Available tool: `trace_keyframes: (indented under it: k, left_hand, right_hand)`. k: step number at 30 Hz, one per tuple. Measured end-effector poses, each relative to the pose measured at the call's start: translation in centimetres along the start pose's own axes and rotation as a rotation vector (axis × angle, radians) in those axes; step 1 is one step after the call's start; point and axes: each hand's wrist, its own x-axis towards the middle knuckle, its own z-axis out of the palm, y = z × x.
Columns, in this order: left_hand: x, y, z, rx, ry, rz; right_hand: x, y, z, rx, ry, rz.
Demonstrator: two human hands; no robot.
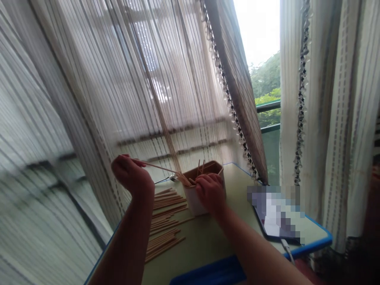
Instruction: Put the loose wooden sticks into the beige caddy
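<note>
My left hand is raised over the left side of the table, bent at the wrist, with its fingers closed on a thin wooden chopstick. That chopstick slants down to the right, its far end at the rim of a white holder with a brown inside. Over the holder's near rim my right hand is curled, gripping it; its fingertips are partly hidden. Several chopsticks stick up from the holder. Loose chopsticks lie in several groups on the table, left of the holder and partly behind my left forearm.
The pale table has a blue edge. A phone or tablet, partly blurred out, lies at the right with a white cable plugged in. A blue object is at the near edge. Sheer curtains hang just behind the table.
</note>
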Motion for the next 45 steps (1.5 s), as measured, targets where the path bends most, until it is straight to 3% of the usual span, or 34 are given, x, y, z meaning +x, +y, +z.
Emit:
trace_keyframes:
  k: [3,10,17,26,30,35,41,45]
  left_hand:
    - [0.4,1.0,1.4,-0.086,0.034,-0.002]
    - [-2.0,0.8,3.0,0.041,-0.189,0.147]
    - [-1.4,0.4,2.9,0.179,-0.390,0.273]
    - [-1.7,-0.1,2.5,0.673,-0.988,0.296]
    - [-1.3,-0.7,2.3,0.700,-1.256,0.249]
    - [-0.6,-0.7,2.0,0.555,-1.182,0.246]
    - [-0.5,-0.4,1.8,0.448,-1.290,0.191]
    - [-0.3,0.4,1.6,0.444,-1.126,0.225]
  right_hand:
    - [-0.1,0.1,0.2,-0.001,0.004,-0.004]
    - [-0.2,0.3,0.5,-0.019,0.011,-0.020]
    - [-0.2,0.4,0.5,-0.033,0.007,-0.031]
    - [-0.2,0.1,0.2,-0.060,-0.006,-0.037]
    - [-0.2,0.2,0.2,-0.075,-0.013,-0.039]
    - [-0.3,0.3,0.4,-0.074,-0.012,-0.047]
    - [-0.3,0.3,0.4,-0.055,-0.006,-0.047]
    - [-0.3,0.2,0.3,-0.059,-0.014,-0.038]
